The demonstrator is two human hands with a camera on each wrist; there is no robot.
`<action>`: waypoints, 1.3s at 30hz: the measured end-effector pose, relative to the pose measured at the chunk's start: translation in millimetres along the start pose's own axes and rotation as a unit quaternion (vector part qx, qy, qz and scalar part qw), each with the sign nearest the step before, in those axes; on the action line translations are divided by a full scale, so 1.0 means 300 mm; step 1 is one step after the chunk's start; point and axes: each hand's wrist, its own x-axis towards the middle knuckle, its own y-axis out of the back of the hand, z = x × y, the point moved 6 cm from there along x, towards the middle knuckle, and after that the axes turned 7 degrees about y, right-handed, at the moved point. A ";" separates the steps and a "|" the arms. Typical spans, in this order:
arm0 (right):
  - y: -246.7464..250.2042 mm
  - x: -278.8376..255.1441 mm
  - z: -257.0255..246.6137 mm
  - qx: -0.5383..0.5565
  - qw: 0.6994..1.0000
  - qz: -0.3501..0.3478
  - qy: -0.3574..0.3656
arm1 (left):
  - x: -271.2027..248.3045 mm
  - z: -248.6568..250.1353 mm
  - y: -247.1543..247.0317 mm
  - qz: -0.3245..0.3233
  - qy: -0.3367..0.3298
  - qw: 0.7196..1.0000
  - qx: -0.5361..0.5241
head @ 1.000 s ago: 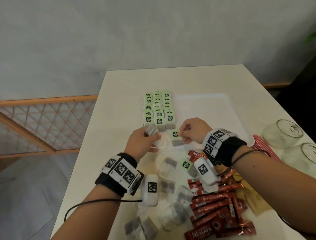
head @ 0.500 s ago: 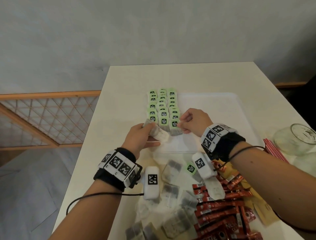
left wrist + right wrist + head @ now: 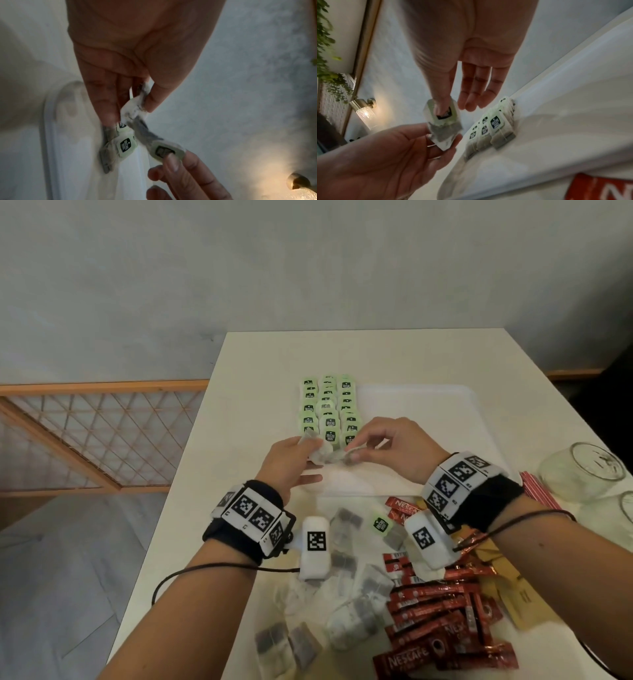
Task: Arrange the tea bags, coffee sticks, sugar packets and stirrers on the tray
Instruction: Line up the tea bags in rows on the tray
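I am leaning over the table, and the tray on it is carrying three rows of green-tagged tea bags along its left side; half a second ago my right hand was pressing a bag down at the near end of those rows, and now it is lifting clear and pinching the green tag end of the next tea bag, while my left hand is pinching the other end of that same bag just above the tray's near left corner; so the rows are growing, and this bag is being handed across for placing; the loose tea bags, coffee sticks and stirrers are waiting off the tray; the brown packets beside the sticks are partly lying under my right forearm, so I cannot tell whether they are the sugar; the held bag is blurring in both wrist views.
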 end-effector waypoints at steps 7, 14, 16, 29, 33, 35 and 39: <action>-0.057 -0.005 0.039 0.003 0.994 -0.062 -0.094 | -0.012 0.058 0.091 0.077 -0.082 0.992 0.064; -0.118 0.055 0.062 -0.098 0.988 -0.055 -0.109 | 0.007 0.047 0.125 0.097 -0.079 0.991 0.045; -0.122 0.085 0.074 -0.108 0.986 -0.048 -0.115 | 0.015 0.040 0.132 0.099 -0.073 0.992 0.039; -0.108 0.191 0.088 -0.168 0.975 -0.016 -0.146 | 0.053 0.023 0.152 0.091 -0.065 0.994 0.018; -0.100 0.191 0.090 -0.145 0.979 -0.001 -0.146 | 0.047 0.032 0.138 0.090 -0.078 0.993 0.023; -0.078 0.177 0.083 -0.102 0.984 0.041 -0.139 | 0.035 0.041 0.123 0.080 -0.090 0.993 0.019; -0.065 0.124 0.034 -0.017 0.995 0.068 -0.069 | 0.005 0.056 0.074 0.033 -0.104 0.994 0.013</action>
